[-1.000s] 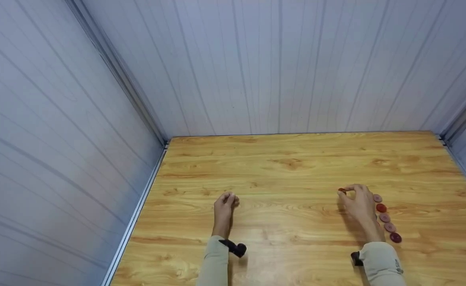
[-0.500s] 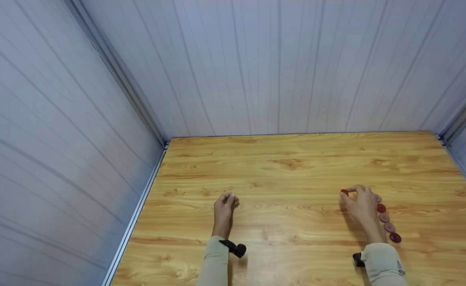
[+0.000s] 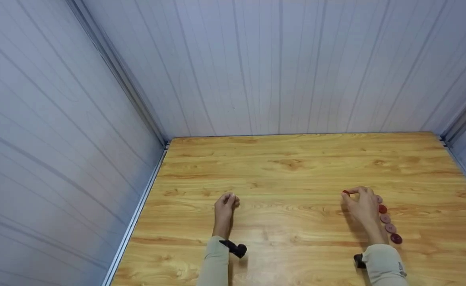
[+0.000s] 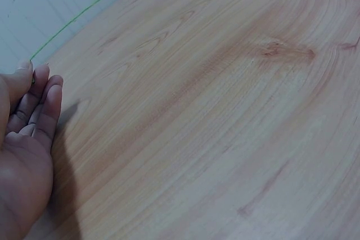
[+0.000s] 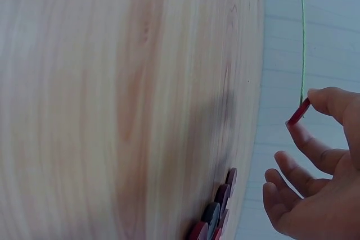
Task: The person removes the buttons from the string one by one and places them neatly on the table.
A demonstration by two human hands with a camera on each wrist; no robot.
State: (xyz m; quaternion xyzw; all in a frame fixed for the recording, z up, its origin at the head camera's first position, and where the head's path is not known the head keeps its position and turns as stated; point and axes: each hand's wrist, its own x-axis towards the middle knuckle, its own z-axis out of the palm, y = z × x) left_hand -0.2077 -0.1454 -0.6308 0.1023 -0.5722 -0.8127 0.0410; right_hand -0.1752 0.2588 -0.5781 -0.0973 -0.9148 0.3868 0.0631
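Note:
My left hand (image 3: 223, 208) pinches one end of a thin green string (image 4: 84, 10) between thumb and forefinger, a little above the wooden table. To the right, thumb and forefinger of my right hand (image 3: 363, 208) pinch a red button (image 5: 299, 112) by its edges. In the right wrist view the string runs down to this button, and a short tip shows just past it. The button is tilted, nearly edge-on. Between the hands the string is stretched, too fine to follow clearly in the head view.
Beside my right forearm lie several buttons in a row, among them a red button (image 3: 382, 209), a pink button (image 3: 390, 228) and a dark red button (image 3: 396, 238). A dark grey button (image 5: 211, 215) shows in the right wrist view. Panel walls (image 3: 257, 79) border the table (image 3: 288, 167).
My right hand has shifted slightly to the right with the red button, which has turned a little in its fingers. My left hand has stayed in place.

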